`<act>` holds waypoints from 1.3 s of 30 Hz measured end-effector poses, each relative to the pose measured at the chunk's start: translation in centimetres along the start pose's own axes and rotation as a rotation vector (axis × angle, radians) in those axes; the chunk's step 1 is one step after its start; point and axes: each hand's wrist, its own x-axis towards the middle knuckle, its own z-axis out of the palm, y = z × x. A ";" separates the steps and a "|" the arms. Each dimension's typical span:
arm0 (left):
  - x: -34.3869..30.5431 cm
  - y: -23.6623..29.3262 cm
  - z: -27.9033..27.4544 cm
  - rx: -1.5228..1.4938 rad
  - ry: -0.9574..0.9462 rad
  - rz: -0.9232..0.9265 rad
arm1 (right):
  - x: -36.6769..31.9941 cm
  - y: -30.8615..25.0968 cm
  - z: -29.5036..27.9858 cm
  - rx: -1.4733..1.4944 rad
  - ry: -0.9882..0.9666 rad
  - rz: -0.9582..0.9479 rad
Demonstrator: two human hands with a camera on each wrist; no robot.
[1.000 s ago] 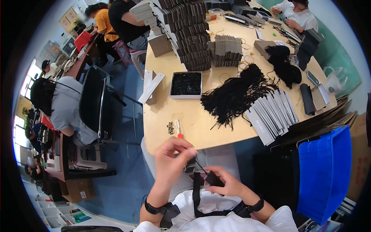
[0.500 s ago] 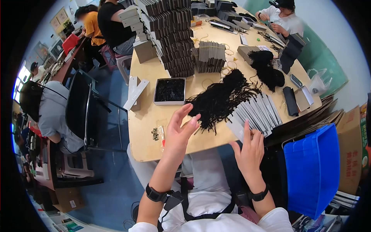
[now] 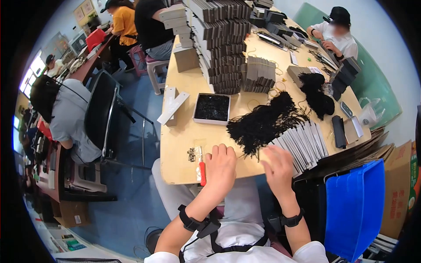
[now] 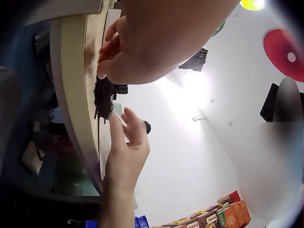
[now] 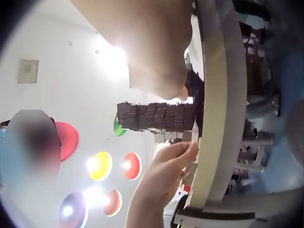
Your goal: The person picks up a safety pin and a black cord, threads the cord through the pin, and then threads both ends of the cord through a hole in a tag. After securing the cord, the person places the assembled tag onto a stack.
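Observation:
Bent at the table's front edge, the left hand has its back to the head camera and its fingertips close to the tabletop; nothing shows in it. Beside it on the left lies a red-handled tool, near small metal pieces. The right hand hovers by the fanned pale strips, thumb and fingers loosely bent and apart, as the left wrist view also shows that hand. Black cords lie in a tangled pile beyond both hands. A shallow white box holds black pieces.
Tall stacks of dark pieces rise at the back, with a banded bundle beside them. A second black cord bunch lies right. A blue bin stands at the right. Another person sits across the table.
A second ago both hands held a dark item and cord near the body; it is gone from them. Since half a second ago, the left hand has lowered to the table edge and its fingers have bent.

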 end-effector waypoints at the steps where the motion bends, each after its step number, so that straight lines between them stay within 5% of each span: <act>1: -0.3 -0.3 -0.4 -0.101 0.005 0.002 | 0.7 -1.2 0.4 0.284 -0.086 -0.061; 5: -1.2 -1.4 -2.0 -0.263 0.006 -0.048 | 0.9 -4.1 4.4 0.851 -0.289 -0.025; 12: -2.1 -8.6 -2.6 -0.056 0.329 -0.307 | 1.6 -6.7 5.4 0.893 -0.267 -0.019; 21: -1.9 -10.5 -2.6 -0.160 0.161 -0.270 | 1.0 -7.0 6.0 1.061 -0.386 0.230; 28: -1.2 -10.5 -2.4 -0.175 0.175 -0.273 | 1.5 -7.0 5.6 0.915 -0.297 0.104; 33: 0.4 -14.8 -3.2 -0.267 0.488 -0.412 | 1.6 -7.3 5.6 0.953 -0.282 0.161; 39: 1.0 -14.4 -2.1 -0.373 0.321 -0.346 | 1.7 -7.1 5.8 0.969 -0.322 0.192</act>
